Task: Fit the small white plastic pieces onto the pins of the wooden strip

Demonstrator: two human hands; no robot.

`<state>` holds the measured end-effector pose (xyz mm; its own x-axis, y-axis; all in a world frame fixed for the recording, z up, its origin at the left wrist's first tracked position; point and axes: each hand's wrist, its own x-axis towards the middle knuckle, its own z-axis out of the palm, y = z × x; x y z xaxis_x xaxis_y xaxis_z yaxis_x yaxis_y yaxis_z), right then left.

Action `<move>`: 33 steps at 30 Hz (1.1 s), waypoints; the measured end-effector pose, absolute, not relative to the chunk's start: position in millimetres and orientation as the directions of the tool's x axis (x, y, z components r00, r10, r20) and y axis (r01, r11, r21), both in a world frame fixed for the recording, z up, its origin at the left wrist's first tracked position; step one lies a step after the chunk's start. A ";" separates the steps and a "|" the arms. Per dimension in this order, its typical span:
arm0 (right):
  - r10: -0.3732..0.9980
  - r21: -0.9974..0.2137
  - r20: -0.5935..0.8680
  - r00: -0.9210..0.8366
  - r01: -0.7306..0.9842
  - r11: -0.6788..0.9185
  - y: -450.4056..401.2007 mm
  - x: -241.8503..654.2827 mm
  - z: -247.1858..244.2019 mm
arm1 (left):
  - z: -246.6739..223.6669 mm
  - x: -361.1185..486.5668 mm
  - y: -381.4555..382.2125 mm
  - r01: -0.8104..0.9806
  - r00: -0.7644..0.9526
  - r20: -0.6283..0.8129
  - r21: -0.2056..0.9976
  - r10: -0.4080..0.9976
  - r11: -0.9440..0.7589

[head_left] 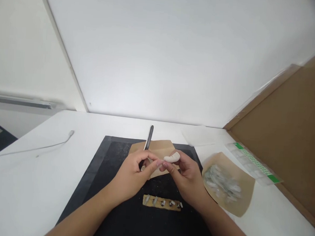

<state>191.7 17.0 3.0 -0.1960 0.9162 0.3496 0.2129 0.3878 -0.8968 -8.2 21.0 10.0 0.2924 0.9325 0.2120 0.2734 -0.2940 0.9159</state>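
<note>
My left hand (134,170) is closed around a slim black pen-like tool (149,139), which points up and away. Its thumb and forefinger meet the fingertips of my right hand (187,173) above a black mat (130,219). A white finger cover (172,157) shows on a finger of my right hand, whose fingers are pinched; what lies between the fingertips is too small to tell. Below both hands, a tan strip (158,202) on the mat bears several small metal studs with pale, clear pieces on them. Brown paper (164,146) lies behind the hands.
At the right, another brown paper (244,200) holds a pile of translucent pieces (221,182). A clear case with a green-edged label (256,162) lies beyond it, by a cardboard panel (292,130). A white cable (49,145) crosses the table's left side.
</note>
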 end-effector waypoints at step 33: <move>0.818 -0.689 0.495 -0.292 0.442 0.574 14.5 203.5 7.4 | -4.2 -11.1 20.5 0.242 0.313 0.377 0.856 0.872 -0.457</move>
